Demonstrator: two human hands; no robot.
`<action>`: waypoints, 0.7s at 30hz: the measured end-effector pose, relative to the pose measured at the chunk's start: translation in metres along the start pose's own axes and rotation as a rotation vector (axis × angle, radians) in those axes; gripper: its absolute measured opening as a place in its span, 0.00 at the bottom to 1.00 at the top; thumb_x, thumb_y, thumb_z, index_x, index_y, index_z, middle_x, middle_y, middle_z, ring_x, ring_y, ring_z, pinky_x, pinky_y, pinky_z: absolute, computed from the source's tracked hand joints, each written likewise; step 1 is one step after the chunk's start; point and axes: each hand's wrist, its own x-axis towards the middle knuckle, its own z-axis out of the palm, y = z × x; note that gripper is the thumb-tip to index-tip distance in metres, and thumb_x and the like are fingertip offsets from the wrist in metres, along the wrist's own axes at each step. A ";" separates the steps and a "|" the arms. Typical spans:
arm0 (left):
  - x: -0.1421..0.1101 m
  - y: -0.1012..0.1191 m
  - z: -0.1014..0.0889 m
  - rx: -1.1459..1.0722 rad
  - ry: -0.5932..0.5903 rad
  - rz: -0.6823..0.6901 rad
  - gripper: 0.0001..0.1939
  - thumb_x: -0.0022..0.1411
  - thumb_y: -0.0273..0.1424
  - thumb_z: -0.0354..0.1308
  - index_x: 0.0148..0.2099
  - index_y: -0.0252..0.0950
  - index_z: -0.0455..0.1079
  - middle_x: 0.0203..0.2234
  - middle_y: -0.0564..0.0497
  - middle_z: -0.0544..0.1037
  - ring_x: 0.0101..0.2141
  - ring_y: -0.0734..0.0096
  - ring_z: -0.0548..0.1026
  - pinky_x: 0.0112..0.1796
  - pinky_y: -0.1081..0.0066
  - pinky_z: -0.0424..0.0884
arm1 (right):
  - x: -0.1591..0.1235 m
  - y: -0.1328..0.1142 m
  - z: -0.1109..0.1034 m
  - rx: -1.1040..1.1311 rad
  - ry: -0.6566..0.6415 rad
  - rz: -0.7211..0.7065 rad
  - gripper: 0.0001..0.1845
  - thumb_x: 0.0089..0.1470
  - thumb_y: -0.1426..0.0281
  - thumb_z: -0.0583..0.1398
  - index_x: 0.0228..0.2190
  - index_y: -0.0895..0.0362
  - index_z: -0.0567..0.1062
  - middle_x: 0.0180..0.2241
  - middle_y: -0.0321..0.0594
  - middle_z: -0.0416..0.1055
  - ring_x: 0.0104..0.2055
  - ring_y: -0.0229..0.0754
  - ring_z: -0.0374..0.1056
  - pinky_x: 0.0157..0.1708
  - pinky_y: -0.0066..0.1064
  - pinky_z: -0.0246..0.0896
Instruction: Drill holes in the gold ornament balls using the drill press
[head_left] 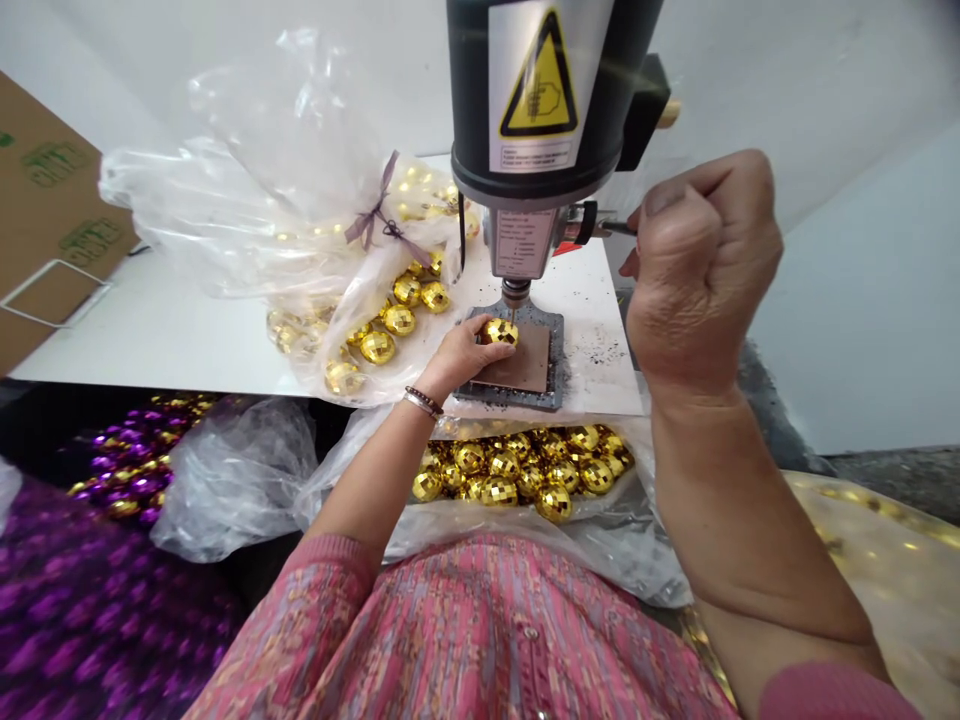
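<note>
My left hand [464, 356] is closed around a gold mirrored ball [500, 333], holding it under the bit of a bench drill press [516, 290]. The bit reaches down to the ball's top; whether it has entered the ball I cannot tell. Beneath the ball lies a brown board [527, 360] on the grey metal base [553, 385]. My right hand [701, 265], raised on the right, is wrapped in a fist round the drill press lever [618, 228], of which only a short metal length shows.
An open plastic bag of gold balls [517, 475] sits in front of me. Another clear bag [360, 330] with gold balls lies on the white table [187, 340]. Purple and gold balls [135, 460] are at lower left, near a cardboard box [52, 200]. Dark shavings surround the base.
</note>
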 end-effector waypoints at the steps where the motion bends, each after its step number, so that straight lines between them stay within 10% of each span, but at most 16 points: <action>1: 0.000 0.002 0.002 0.038 -0.007 0.008 0.26 0.57 0.33 0.73 0.57 0.33 0.79 0.43 0.48 0.85 0.42 0.64 0.78 0.45 0.68 0.73 | 0.000 -0.001 0.000 0.004 0.000 0.005 0.18 0.66 0.57 0.52 0.32 0.58 0.66 0.28 0.28 0.67 0.25 0.22 0.59 0.37 0.22 0.61; 21: 0.001 -0.003 0.020 0.097 0.000 0.028 0.39 0.57 0.31 0.72 0.70 0.33 0.72 0.51 0.47 0.86 0.49 0.58 0.83 0.51 0.67 0.75 | -0.033 0.022 -0.005 -0.069 -0.006 -0.155 0.07 0.63 0.67 0.57 0.35 0.57 0.69 0.28 0.30 0.66 0.30 0.26 0.60 0.33 0.22 0.59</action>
